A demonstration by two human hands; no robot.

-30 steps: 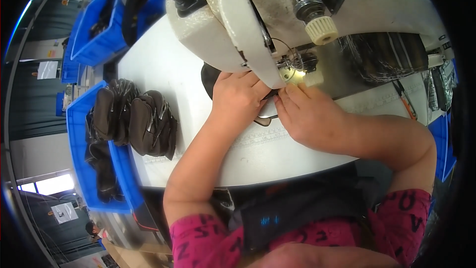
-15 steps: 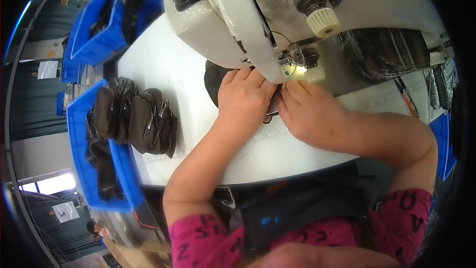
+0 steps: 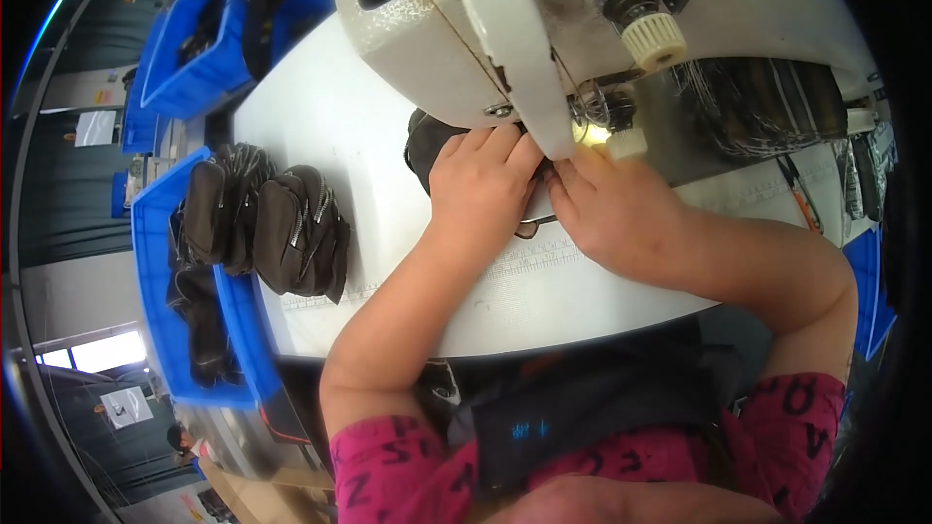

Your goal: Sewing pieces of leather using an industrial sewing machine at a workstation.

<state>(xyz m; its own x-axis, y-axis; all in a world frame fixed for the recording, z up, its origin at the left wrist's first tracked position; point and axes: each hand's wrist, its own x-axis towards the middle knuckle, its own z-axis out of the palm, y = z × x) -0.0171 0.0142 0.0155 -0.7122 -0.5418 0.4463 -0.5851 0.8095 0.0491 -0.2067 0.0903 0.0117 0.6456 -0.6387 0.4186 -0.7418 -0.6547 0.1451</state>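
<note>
A dark fabric piece point(image 3: 423, 144) lies on the sewing machine bed, mostly covered by my hands. My left hand point(image 3: 483, 180) is on top of it with bent fingers, gripping it just left of the needle area. From the other side, my right hand point(image 3: 614, 202) pinches its edge with thumb and fingers close together. The fingertips of both hands nearly meet below the lit needle area of the white sewing machine point(image 3: 524, 49). The machine's head hides the needle and the seam. A small loop point(image 3: 526, 230) pokes out below the fabric.
Several dark zippered pouches point(image 3: 299, 233) are stacked at the left, beside and over a blue bin point(image 3: 155, 281). Another blue bin point(image 3: 184, 73) stands farther back. At the right lie dark pieces with loose threads point(image 3: 767, 107) and orange-handled snips point(image 3: 804, 199). A ruler strip point(image 3: 524, 260) runs along the table.
The machine and the table sit slightly farther right in the picture. Both hands keep their hold on the dark fabric piece, with barely any shift of the fingers.
</note>
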